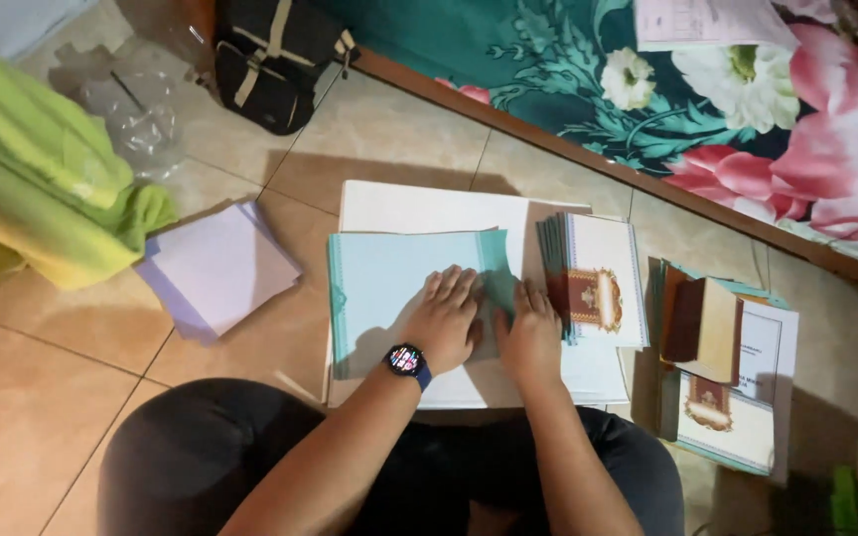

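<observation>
My left hand (443,320), with a dark watch on the wrist, presses flat on a light teal sheet (389,283) that lies on a stack of white paper (419,210). My right hand (531,333) rests beside it, fingers on the sheet's right edge, where the teal paper is bent up. Just right of that hand lies a stack of white cards with a red and gold ornament (600,280). Both hands lie palm down and hold nothing.
A pile of pale lilac sheets (213,266) lies on the tile floor to the left, next to green cloth (32,189). More ornamented cards and a small brown book (707,333) sit at right. A black bag (268,60) and a floral mattress (707,99) are behind.
</observation>
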